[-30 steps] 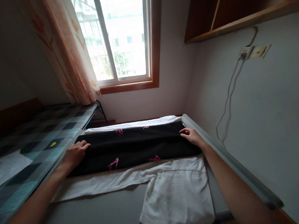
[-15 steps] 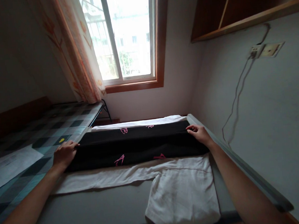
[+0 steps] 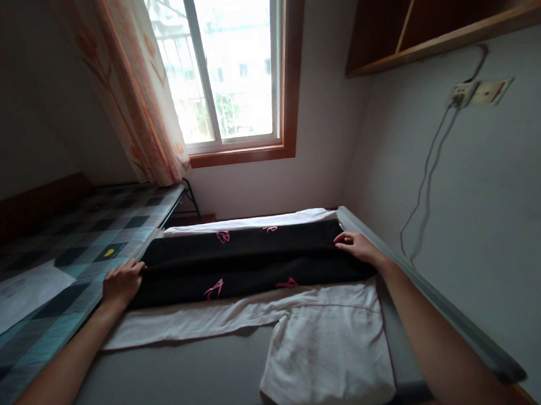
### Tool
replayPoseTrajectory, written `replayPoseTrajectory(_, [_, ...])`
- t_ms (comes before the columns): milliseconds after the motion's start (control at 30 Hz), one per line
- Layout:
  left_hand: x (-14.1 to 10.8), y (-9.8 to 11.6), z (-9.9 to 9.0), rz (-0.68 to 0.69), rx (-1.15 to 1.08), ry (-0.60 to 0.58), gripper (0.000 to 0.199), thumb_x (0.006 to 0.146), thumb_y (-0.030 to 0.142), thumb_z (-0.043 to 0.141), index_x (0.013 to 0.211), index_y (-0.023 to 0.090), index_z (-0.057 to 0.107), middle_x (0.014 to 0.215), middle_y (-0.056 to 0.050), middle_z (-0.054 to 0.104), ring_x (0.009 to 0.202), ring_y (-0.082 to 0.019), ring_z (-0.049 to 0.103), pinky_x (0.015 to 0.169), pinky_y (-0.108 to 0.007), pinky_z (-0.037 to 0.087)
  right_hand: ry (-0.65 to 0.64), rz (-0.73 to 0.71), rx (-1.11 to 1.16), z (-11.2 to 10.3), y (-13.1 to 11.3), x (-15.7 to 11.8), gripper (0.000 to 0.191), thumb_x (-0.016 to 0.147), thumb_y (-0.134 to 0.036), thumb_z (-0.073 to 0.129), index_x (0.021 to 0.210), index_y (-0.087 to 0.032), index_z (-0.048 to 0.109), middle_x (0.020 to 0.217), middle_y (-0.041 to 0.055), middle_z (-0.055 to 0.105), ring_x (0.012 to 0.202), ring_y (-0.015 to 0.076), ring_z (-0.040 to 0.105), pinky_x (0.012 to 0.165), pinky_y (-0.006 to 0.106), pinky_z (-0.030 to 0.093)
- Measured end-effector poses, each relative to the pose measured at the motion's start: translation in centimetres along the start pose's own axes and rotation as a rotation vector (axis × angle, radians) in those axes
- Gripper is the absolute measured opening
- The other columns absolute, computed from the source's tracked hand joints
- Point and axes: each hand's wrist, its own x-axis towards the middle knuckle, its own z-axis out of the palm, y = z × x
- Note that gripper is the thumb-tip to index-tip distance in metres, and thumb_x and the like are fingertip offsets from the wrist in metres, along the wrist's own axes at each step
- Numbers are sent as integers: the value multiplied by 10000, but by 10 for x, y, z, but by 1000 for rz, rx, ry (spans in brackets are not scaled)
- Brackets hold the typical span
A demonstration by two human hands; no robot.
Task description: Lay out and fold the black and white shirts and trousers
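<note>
A long black folded garment (image 3: 237, 261) with pink lettering lies across the grey tabletop. My left hand (image 3: 123, 284) is at its left end, fingers curled over the edge. At the right end my right hand (image 3: 357, 245) pinches the black fabric between thumb and fingers; the fingertips partly hide the grip. White cloth (image 3: 332, 353) shows along the near side, with a long sleeve-like strip reaching left and a wider piece spread at the front right. Another white strip (image 3: 253, 221) runs along the far side. How the white and black parts join is hidden.
A bed with a checked cover (image 3: 126, 223) stands at the left, with a sheet of paper (image 3: 20, 297) on it. A curtain (image 3: 135, 94) hangs beside the window. To the right, a cable (image 3: 421, 184) drops from the wall socket under a wooden shelf (image 3: 449, 35).
My left hand has shifted slightly right and down along the left end of the garment. My right hand has moved slightly left and down at the other end.
</note>
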Motion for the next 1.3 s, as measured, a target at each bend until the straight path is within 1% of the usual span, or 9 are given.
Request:
replayPoseTrajectory(167, [-4,1,8,-49,-52,42,324,939,225,327,960,183,647,1014,-105,641,935,-263,583,767,-365,437,2,27,11,-1,-4,-1,217,673,-358,671,795,-184,712,807,77,719,832,247,665,735,327,500])
replayPoseTrajectory(300, [-7,2,6,-50,-84,38,335,930,194,312,967,202,645,1037,-110,635,933,-273,568,765,-379,443,38,16,12,0,-5,0,206,675,-351,660,795,-188,699,831,81,719,854,251,668,777,344,497])
replayPoseTrajectory(467, [-7,4,4,-83,-88,25,320,929,219,328,953,206,646,1026,-101,627,949,-274,564,760,-363,428,116,-14,-45,6,2,3,202,693,-360,638,799,-197,690,841,81,719,840,247,662,772,348,492])
replayPoseTrajectory(600, [-7,3,6,-61,-80,39,345,937,248,316,946,205,658,1012,-103,624,950,-275,567,755,-356,404,147,-10,-128,10,3,4,194,712,-347,633,819,-201,701,832,81,716,814,240,663,737,336,492])
replayPoseTrajectory(700, [-9,3,8,-89,-66,37,305,916,240,367,953,179,664,1014,-123,641,955,-288,557,777,-379,385,253,3,-193,10,-1,4,195,746,-335,609,859,-209,705,849,79,716,828,241,659,729,334,486])
replayPoseTrajectory(800, [-12,2,10,-108,-39,80,295,910,238,392,962,182,677,1015,-132,649,965,-290,553,806,-391,370,350,4,-263,11,-5,3,219,790,-338,579,923,-217,704,898,81,717,845,238,654,738,333,475])
replayPoseTrajectory(967, [-13,1,16,-96,-9,105,315,919,255,381,935,179,687,1003,-120,660,949,-284,567,797,-388,369,233,95,-369,15,-4,0,197,789,-338,600,915,-233,709,923,77,719,853,242,654,719,321,459])
replayPoseTrajectory(1167, [-12,0,17,-98,-35,112,326,897,254,388,933,170,700,1004,-117,668,952,-291,583,795,-390,381,228,130,-420,17,-10,-2,187,800,-339,593,913,-247,710,931,65,723,857,237,651,712,310,439])
replayPoseTrajectory(1300, [-10,-1,14,-77,-89,62,336,864,223,400,956,181,720,1010,-119,674,957,-292,593,808,-398,410,189,160,-429,16,-16,-4,210,813,-337,569,939,-241,707,914,68,709,851,239,640,718,318,434])
